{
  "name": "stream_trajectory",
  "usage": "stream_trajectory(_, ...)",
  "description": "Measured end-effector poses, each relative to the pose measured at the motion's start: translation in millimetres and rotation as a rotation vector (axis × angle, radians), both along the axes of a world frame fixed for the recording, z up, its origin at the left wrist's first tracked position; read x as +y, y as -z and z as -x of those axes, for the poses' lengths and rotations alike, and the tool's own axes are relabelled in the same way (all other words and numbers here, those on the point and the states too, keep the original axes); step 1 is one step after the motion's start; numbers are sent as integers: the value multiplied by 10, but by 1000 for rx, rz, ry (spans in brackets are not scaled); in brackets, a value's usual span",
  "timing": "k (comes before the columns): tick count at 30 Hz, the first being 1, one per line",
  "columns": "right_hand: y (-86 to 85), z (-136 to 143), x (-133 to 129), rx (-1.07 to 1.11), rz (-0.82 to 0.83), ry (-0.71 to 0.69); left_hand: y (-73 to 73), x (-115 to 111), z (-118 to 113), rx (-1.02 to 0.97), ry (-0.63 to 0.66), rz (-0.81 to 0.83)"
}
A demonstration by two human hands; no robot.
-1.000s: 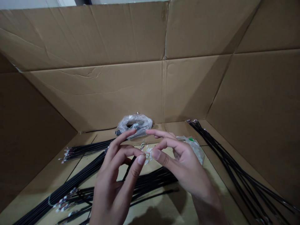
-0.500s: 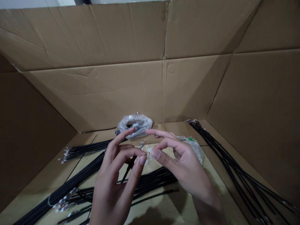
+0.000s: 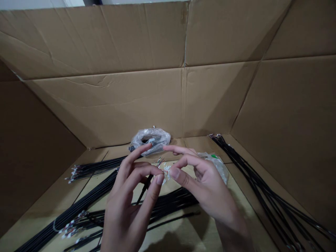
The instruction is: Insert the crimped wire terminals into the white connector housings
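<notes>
Thumb and index finger of my left hand (image 3: pixel 133 196) pinch a thin wire (image 3: pixel 165 170) at the end of a black cable (image 3: pixel 144 190). That cable runs down behind the left fingers, and a few more coloured wires (image 3: pixel 160 161) fan out above the pinch. My right hand (image 3: pixel 201 180) closes thumb and index finger on the wire's tip; a small white connector seems to be there, mostly hidden by the fingertips. Both hands are raised over the table, close together, with their other fingers spread. Behind the fingertips lie small white connectors (image 3: pixel 167 168) in a loose pile.
Bundles of black cables with white ends lie at left (image 3: pixel 97 192), below the hands (image 3: pixel 173 199) and at right (image 3: pixel 252 175). A clear plastic bag (image 3: pixel 151 140) sits at the back, another bag (image 3: pixel 219 166) behind my right hand. Cardboard walls (image 3: pixel 136 91) enclose the table.
Almost nothing differs. Both hands keep the same pinch on the wire, with at most a tiny shift of the fingertips.
</notes>
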State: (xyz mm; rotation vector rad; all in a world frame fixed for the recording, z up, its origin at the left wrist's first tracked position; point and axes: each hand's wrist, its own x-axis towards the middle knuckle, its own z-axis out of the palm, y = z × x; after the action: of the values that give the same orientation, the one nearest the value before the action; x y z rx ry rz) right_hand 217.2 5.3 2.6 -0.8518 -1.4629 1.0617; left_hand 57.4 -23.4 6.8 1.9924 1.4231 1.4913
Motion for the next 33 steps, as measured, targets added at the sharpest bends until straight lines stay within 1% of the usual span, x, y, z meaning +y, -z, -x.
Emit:
stream_trajectory(16,-4,2,-21,-8,-7,19,20,11,-60,-49,-10,3)
stream_trajectory(25,10,32,-33,-58,-50,84,50,42,-65,-69,-16,-19)
stream_trajectory(33,20,29,-34,-54,-62,83,58,29,-38,-59,0,-18)
